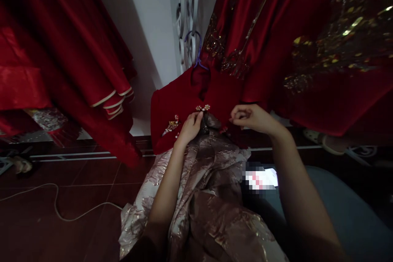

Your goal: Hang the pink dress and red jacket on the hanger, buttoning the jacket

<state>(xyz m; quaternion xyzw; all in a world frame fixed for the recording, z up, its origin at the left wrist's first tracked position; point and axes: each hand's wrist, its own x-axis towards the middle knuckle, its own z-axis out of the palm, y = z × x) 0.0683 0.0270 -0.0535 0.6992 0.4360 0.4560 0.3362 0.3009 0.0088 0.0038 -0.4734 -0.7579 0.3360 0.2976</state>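
Note:
A dark red top [178, 102] with beaded gold trim hangs on a blue hanger [198, 55] in front of me. Below it drapes a pale pink and brown brocade skirt [211, 204]. My left hand [190, 127] has its fingers curled around the skirt's waist just under the red top's hem, near a small jewelled clasp [203, 108]. My right hand [250, 118] is closed in a pinch at the red top's lower right edge; what it pinches is too small to make out.
Long red gowns [76, 49] hang at the left and embroidered red garments [307, 41] at the right. A white ornate panel [187, 8] stands behind the hanger. A white cable [55, 202] lies on the dark red tiled floor. A blurred patch covers something by my right forearm.

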